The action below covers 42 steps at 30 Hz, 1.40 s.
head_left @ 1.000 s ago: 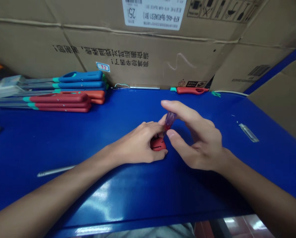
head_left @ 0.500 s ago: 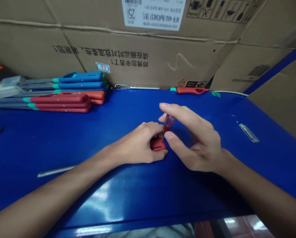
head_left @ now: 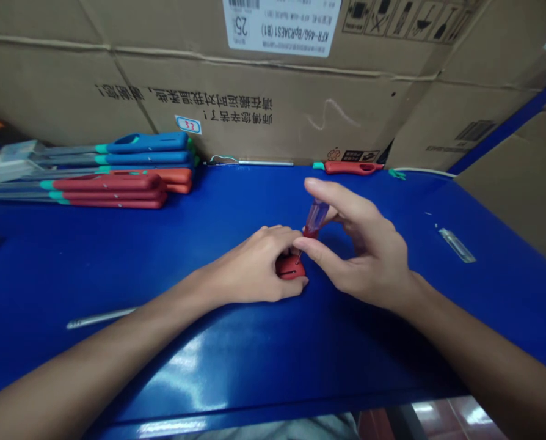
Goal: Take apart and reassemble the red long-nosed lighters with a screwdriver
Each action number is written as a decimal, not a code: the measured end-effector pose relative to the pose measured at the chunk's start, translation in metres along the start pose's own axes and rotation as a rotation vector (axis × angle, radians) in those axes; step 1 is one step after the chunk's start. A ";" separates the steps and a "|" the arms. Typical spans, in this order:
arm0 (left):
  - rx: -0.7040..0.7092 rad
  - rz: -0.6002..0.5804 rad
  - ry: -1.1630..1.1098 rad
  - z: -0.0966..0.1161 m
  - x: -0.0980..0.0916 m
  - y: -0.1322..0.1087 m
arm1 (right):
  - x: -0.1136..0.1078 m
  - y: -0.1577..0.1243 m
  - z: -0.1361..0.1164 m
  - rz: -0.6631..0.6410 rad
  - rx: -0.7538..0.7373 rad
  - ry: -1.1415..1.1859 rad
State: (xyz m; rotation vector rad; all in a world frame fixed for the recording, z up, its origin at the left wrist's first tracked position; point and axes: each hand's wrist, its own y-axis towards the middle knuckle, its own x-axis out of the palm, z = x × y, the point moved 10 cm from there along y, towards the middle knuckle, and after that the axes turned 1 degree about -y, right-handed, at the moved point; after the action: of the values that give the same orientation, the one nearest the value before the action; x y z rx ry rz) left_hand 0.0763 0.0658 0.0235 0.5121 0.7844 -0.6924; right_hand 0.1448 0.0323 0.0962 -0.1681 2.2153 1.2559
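"What's different over the last second?"

"Mostly the right hand point(head_left: 374, 244). Its thumb has slid up to the bottom of the purple screwdriver point(head_left: 317, 214), near the collar, and the forefinger sits above the top of the handle. The left hand point(head_left: 254, 263) stays where it was."

"So is the screwdriver gripped?"

"Lightly, I'd say: the thumb is in front, and other fingers curl behind the handle. Whether the forefinger touches it, I can't tell."

"And the red piece point(head_left: 284, 266)?"

"It's on the blue table point(head_left: 254, 348), clasped in the left hand, thumb along the near side and fingers over the far side. Only its slotted end shows (the rest is hidden under the palm). The screwdriver leans, with its thin shaft running down to that end, beside the slot."

"What does the change mean for the work?"

"My judgement is that the fingers are rolling the handle or taking a fresh hold, so the turning seems under way rather than finished. The piece hasn't shifted, so the left hand's clasp looks firm enough."
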 end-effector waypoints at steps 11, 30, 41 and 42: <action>0.022 -0.034 -0.073 0.004 0.001 0.001 | 0.003 0.000 -0.008 -0.054 0.015 0.049; -0.020 -0.034 -0.041 -0.001 0.003 0.000 | 0.001 0.005 -0.010 -0.014 -0.036 -0.003; 0.041 -0.005 -0.055 0.005 0.000 0.001 | 0.010 -0.001 -0.003 -0.160 0.072 -0.029; 0.061 -0.001 -0.064 0.007 0.000 0.001 | 0.012 -0.002 -0.003 -0.179 0.083 -0.013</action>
State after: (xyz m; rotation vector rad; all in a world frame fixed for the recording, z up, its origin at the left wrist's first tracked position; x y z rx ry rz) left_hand 0.0801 0.0622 0.0283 0.5422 0.7052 -0.7320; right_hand 0.1344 0.0313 0.0893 -0.3168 2.1837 1.0636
